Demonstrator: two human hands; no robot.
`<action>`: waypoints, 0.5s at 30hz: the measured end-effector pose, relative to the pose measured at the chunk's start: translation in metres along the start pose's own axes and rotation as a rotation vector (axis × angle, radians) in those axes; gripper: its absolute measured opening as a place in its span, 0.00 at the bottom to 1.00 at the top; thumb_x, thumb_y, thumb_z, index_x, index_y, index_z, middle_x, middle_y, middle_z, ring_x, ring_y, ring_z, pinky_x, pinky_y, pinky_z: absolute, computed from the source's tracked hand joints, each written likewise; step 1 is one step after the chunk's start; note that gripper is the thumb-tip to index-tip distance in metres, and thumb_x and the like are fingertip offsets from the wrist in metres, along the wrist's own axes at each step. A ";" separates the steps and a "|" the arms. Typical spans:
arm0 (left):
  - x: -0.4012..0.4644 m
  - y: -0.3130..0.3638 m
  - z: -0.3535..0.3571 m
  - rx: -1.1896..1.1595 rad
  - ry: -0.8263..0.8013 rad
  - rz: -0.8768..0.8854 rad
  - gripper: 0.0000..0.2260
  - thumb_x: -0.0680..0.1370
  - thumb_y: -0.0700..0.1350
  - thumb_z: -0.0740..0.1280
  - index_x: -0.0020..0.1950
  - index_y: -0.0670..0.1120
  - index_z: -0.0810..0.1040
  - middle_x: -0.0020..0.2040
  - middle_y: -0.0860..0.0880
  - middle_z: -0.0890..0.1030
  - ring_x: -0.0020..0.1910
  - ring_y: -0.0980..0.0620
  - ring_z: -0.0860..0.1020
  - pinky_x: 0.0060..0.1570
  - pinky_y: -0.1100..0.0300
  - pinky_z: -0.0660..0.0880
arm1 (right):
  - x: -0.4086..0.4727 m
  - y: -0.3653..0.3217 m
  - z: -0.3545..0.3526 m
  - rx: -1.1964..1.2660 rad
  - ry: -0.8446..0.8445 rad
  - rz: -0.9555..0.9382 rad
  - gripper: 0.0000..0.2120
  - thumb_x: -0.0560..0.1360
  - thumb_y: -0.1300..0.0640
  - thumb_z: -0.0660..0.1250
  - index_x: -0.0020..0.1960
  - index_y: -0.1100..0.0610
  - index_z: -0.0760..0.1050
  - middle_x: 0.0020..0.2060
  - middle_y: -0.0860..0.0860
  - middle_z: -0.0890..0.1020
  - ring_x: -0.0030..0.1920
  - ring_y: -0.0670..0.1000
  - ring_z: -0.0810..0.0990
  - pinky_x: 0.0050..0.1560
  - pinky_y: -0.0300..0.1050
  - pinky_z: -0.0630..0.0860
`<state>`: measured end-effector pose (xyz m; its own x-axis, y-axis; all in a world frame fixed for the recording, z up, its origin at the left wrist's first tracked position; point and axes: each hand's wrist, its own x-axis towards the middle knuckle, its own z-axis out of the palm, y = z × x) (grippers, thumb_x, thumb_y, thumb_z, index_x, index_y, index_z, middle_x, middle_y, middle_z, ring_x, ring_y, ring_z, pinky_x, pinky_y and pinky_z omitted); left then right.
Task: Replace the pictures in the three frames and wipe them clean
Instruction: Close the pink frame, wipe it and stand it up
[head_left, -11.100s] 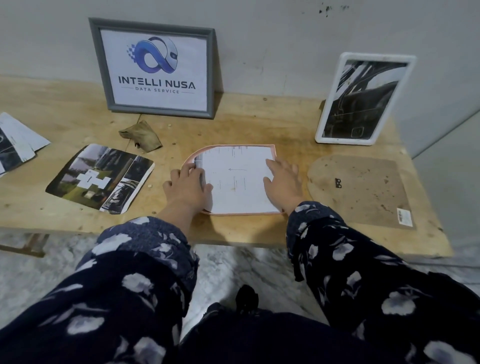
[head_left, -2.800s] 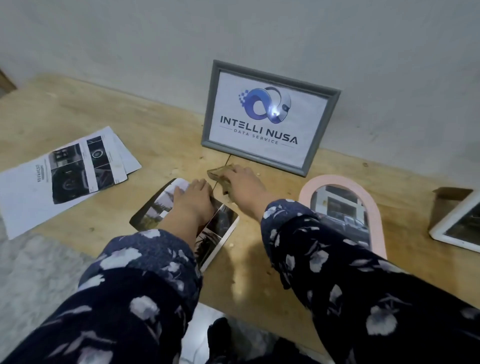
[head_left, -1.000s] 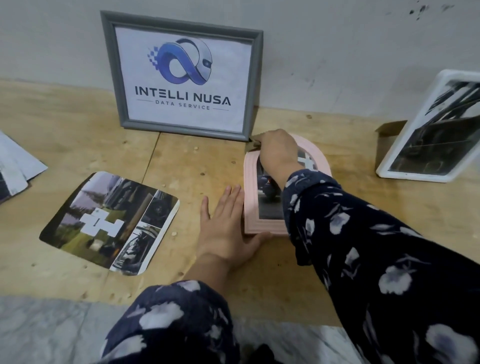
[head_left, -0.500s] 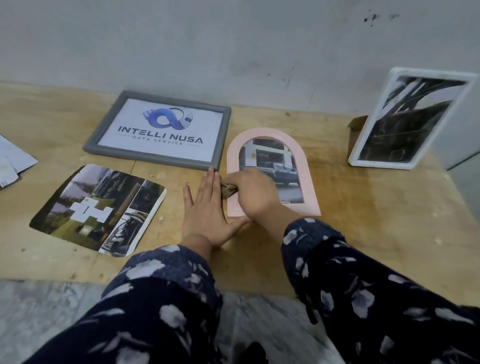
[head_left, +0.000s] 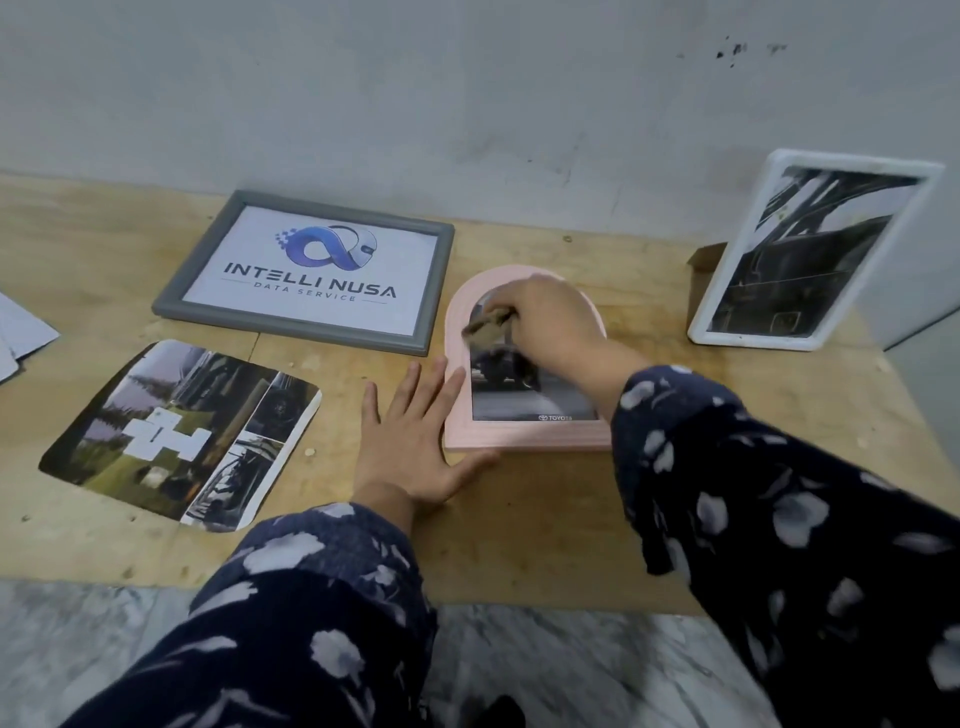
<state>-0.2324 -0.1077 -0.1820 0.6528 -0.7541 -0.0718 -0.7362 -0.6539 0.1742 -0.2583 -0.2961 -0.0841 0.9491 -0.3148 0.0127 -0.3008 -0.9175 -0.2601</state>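
Right hand (head_left: 550, 325) gripping cloth (head_left: 488, 320), hiding pink frame (head_left: 457, 364) top; left hand (head_left: 415, 436) flat

Three picture frames sit on the counter (head_left: 519, 519): one grey frame (head_left: 171, 304), one pink arched frame (head_left: 457, 415) and one white frame (head_left: 706, 327). One loose printed photo sheet (head_left: 182, 431) lies there, plus a few white papers (head_left: 21, 338) at the left edge. One cloth (head_left: 488, 319). Two hands.

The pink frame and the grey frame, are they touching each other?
Apart. The head view shows a strip of bare wooden table between the grey frame at its right corner and the pink frame, both lying flat.
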 end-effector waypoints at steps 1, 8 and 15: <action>0.000 0.000 0.000 -0.004 -0.003 -0.004 0.43 0.68 0.78 0.39 0.78 0.59 0.38 0.77 0.58 0.36 0.77 0.53 0.37 0.72 0.38 0.37 | 0.014 0.007 -0.003 -0.061 0.031 -0.016 0.15 0.71 0.61 0.66 0.54 0.48 0.82 0.50 0.51 0.83 0.53 0.56 0.78 0.52 0.46 0.72; 0.002 0.001 -0.002 -0.057 0.003 -0.020 0.43 0.69 0.78 0.42 0.78 0.59 0.41 0.77 0.60 0.37 0.77 0.54 0.37 0.72 0.39 0.35 | 0.078 0.022 0.027 -0.131 -0.026 -0.091 0.15 0.73 0.61 0.65 0.55 0.49 0.83 0.56 0.51 0.83 0.58 0.55 0.78 0.62 0.48 0.69; 0.001 -0.002 0.001 -0.061 0.015 -0.029 0.42 0.70 0.78 0.44 0.78 0.59 0.43 0.78 0.60 0.40 0.77 0.54 0.39 0.73 0.39 0.37 | 0.071 0.057 0.022 0.033 -0.075 0.128 0.19 0.75 0.63 0.61 0.60 0.47 0.80 0.57 0.52 0.82 0.56 0.58 0.79 0.57 0.49 0.75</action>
<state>-0.2302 -0.1070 -0.1831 0.6769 -0.7334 -0.0637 -0.7047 -0.6705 0.2318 -0.2057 -0.3659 -0.1190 0.9080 -0.4083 -0.0945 -0.4176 -0.8624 -0.2863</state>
